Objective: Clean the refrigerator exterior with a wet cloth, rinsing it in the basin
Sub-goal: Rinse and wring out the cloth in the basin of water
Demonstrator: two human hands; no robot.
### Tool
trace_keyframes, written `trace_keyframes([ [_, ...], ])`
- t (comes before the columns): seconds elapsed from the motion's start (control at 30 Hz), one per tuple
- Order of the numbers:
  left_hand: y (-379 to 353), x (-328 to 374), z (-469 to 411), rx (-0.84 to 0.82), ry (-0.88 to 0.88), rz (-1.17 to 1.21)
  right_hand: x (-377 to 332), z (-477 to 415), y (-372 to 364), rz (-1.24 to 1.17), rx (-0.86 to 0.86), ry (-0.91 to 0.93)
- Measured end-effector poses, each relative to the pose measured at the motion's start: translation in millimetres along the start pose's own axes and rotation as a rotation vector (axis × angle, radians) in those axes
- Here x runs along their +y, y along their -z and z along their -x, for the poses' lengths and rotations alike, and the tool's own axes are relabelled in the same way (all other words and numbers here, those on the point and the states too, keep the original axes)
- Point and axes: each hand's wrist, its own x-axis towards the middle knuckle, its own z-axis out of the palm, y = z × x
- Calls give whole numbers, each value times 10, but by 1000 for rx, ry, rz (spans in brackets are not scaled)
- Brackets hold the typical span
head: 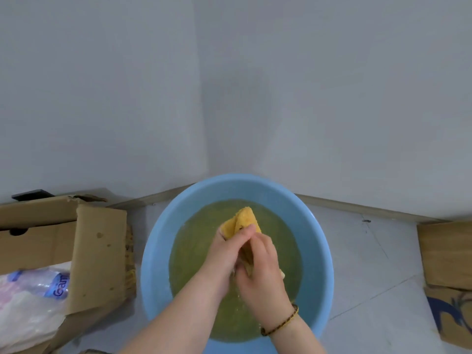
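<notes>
I hold the yellow cloth [247,218] bunched between both my hands, low in the centre of the frame, above the blue basin [155,254]. My left hand [224,254] comes in from the lower left and closes around the cloth's upper part, thumb and fingers wrapped over it. My right hand [263,274] comes in from the lower right and clamps the lower part, its fingers folded over the fabric and pressed against my left hand. A braided bracelet [279,321] circles my right wrist.

The cloth is twisted into a rough roll. Its long axis runs from the lower right toward the upper centre of the frame. A folded tip pokes out above my left fingers, pointing toward the far rim of the basin; a small corner shows at the right of my right hand.

The basin holds cloudy yellow-green water [194,251] beneath my hands. It sits on a pale floor [370,264] in the corner where two walls meet. An open cardboard box [99,251] with a plastic bottle [55,283] inside stands at the lower left.
</notes>
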Motion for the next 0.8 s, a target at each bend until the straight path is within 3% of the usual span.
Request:
trace_keyframes([
  [0.07,18,133,73,41,-16,39,-84,101,86,104,-59,154],
  [0.1,13,202,129,43,-24,41,-70,134,92,169,7,187],
  [0.2,-37,320,243,-22,-83,60,-109,98,141,229,231,82],
  [0.3,-124,471,403,-129,-106,7,-306,33,266,-83,9,-167],
  [0.4,-147,642,436,-188,-24,22,-350,-67,297,-366,-141,-219],
  [0.43,-129,667,410,-195,6,28,-352,-114,287,-305,-189,-174],
  [0.53,-93,703,392,-244,58,-68,-369,-216,331,381,-417,-36],
  [0.6,-68,698,419,-240,102,-69,-377,-273,437,665,-296,-13],
  [0.7,43,647,445,-367,256,-121,-280,-327,508,757,67,358],
  [0.8,141,554,401,-599,454,-267,-136,-412,543,888,89,581],
])
